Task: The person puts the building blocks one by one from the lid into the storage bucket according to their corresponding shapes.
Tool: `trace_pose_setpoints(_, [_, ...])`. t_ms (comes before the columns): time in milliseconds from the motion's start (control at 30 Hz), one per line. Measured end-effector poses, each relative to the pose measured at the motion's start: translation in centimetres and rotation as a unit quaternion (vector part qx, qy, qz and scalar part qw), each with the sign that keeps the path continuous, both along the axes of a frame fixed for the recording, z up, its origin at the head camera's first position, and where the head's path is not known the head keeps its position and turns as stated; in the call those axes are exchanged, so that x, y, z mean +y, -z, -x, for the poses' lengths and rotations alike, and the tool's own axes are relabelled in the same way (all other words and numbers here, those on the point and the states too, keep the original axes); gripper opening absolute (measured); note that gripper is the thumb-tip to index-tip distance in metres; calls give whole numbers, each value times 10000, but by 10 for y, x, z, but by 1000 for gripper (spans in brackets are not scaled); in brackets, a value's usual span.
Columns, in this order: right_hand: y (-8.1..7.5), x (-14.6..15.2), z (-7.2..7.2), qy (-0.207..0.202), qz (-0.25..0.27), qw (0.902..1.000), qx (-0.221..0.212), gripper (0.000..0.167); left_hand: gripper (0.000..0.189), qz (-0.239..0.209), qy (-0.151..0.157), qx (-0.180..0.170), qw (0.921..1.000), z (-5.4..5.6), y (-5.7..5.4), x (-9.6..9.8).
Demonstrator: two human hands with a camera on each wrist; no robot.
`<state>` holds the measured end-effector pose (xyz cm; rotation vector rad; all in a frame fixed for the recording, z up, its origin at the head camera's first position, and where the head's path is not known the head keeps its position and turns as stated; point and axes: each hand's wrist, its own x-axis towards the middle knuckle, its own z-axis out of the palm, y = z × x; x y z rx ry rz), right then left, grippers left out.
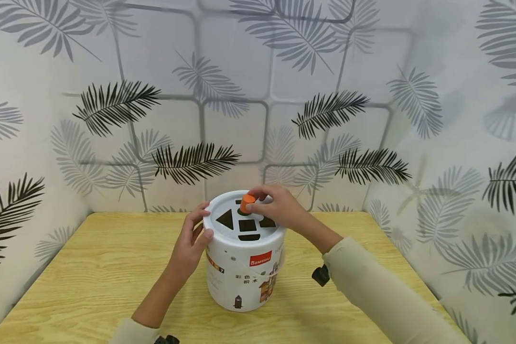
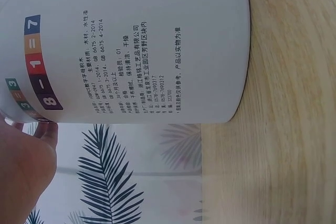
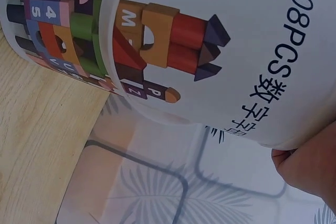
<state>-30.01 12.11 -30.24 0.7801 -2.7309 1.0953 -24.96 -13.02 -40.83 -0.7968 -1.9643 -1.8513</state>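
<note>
A white toy-block bucket [image 1: 236, 272] with printed labels stands upright on the table; its white lid [image 1: 217, 205] has dark holes of several shapes. At the lid's left edge, my left hand [image 1: 193, 234] holds the bucket, fingertips and thumb on the rim. Between right thumb and fingers I pinch an orange cylinder block [image 1: 247, 204], upright at the round hole near the lid's back. Whether its lower end is inside the hole I cannot tell. My right hand [image 1: 279, 205] reaches over the lid and partly covers a hole on the right. The wrist views show mostly the bucket's printed sides.
Under the bucket is a wood-grain table [image 1: 112, 267]. A pale wall covering [image 1: 241, 129] with leaf patterns rises behind it and at both sides. The bucket's thin clear handle [image 1: 258, 273] hangs down across its front.
</note>
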Motion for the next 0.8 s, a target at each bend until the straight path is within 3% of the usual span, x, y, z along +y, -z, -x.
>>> trace_pose_setpoints(267, [1, -2, 1, -45, -147, 9999, -64, 37, 40, 37, 16, 4, 10000, 1, 1, -1])
trace_pose_setpoints(500, [-1, -1, 0, -193, -316, 9992, 172, 38, 40, 34, 19, -3, 10000, 1, 1, -2])
trace_pose_setpoints(800, [-1, 39, -8, 23, 13, 9992, 390, 35, 41, 16, 70, -42, 10000, -1, -2, -1])
